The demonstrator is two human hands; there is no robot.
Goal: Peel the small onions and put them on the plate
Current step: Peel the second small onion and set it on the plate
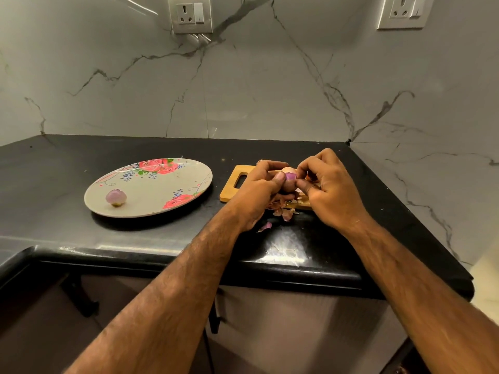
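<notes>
Small onion (290, 177): held above the cutting board (229, 195), between both hands. Purple skin shows at its top with a paler patch behind; fingers hide the rest. Left hand (258, 193) curls round it from below, thumb against its side. Right hand (330, 188) pinches its top between thumb and forefinger.

Peeled onion (116, 197): pale pink, glossy, lying on the floral plate (151, 197), well left of the left hand.

Skin scraps (285, 213) lie beneath the hands.

Countertop (81, 155): its front edge runs under the forearms, and dark surface shows between plate and left hand. The wall (421, 168) stands near the right hand's outer side.
</notes>
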